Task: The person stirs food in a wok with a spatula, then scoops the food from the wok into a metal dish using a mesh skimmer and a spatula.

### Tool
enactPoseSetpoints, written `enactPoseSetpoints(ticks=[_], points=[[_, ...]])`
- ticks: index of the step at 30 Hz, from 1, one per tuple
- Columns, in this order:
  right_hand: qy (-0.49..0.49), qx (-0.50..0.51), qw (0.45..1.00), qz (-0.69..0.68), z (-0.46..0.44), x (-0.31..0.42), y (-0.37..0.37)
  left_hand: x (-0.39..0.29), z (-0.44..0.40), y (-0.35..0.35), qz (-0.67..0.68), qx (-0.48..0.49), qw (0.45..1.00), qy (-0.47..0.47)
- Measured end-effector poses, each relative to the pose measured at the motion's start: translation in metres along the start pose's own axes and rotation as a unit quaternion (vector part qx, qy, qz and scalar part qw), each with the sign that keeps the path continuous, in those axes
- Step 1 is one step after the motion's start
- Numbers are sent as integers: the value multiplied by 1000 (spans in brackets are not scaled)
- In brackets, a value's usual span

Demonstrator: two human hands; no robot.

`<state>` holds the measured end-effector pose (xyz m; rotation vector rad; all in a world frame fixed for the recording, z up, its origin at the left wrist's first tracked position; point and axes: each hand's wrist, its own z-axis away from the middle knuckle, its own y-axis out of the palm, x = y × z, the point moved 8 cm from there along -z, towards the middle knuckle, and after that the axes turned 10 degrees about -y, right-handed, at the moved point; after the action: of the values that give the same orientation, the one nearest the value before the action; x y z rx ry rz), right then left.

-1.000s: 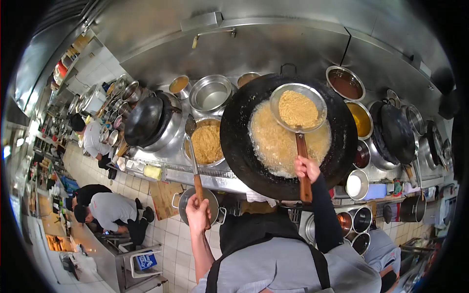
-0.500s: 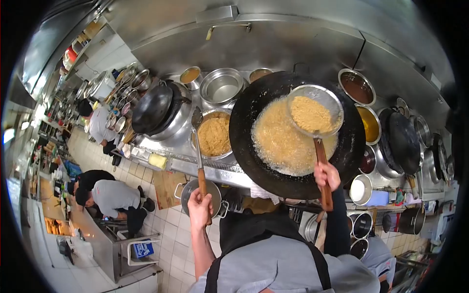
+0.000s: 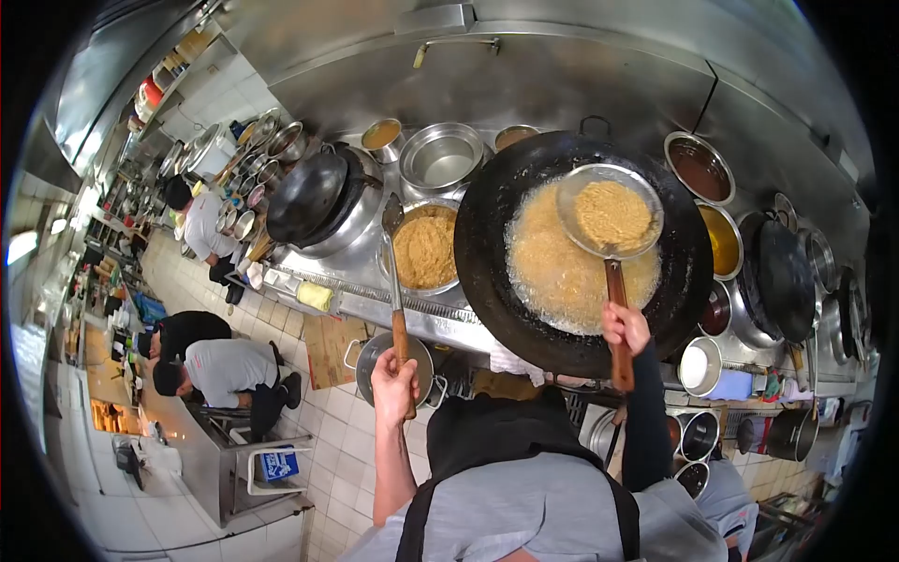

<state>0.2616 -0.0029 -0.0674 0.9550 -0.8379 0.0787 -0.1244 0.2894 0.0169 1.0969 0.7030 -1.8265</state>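
We see the right hand point(image 3: 626, 328) curled tight on the strainer point(image 3: 575, 204) over the wok point(image 3: 489, 206), the left hand point(image 3: 394, 377) curled around a ladle point(image 3: 392, 255). If the strainer wobbles, golden bits point(image 3: 613, 215) could fall and splash the bubbly liquid point(image 3: 543, 258) (ouch!). It points away longways, handle point(image 3: 616, 287) near us, basket maybe touching liquid.

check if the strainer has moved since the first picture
Yes, slightly: the strainer has shifted down the view, away from the far rim of the wok.
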Motion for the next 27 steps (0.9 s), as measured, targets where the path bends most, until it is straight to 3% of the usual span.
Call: enactPoseSetpoints(ticks=[2, 5, 7, 9, 10, 14, 17, 18, 21, 23, 27], points=[[50, -13, 998, -32, 43, 11, 7, -3, -2, 3, 1, -6, 1000, 3], [8, -30, 999, 21, 59, 24, 5, -11, 1, 6, 18, -8, 1000, 9], [-13, 34, 999, 1, 6, 5, -16, -2, 6, 8, 23, -1, 1000, 13], [-42, 10, 998, 44, -19, 1, -3, 3, 4, 13, 31, 11, 999, 8], [10, 56, 998, 8, -10, 3, 7, 4, 2, 13, 28, 16, 999, 9], [28, -4, 998, -59, 62, 25, 21, 2, 0, 13, 31, 12, 999, 6], [-6, 50, 999, 5, 20, 22, -1, 3, 3, 10, 38, 8, 999, 15], [-35, -15, 999, 17, -3, 18, 0, 6, 4, 12, 47, 6, 999, 20], [16, 64, 998, 23, 7, 21, 15, 12, -5, 11, 40, 20, 999, 6], [30, -14, 999, 18, 47, 33, 22, 5, -6, 14, 26, 20, 999, 4], [-16, -9, 999, -34, 16, 12, 14, 9, 4, 17, 47, 10, 999, -1]])
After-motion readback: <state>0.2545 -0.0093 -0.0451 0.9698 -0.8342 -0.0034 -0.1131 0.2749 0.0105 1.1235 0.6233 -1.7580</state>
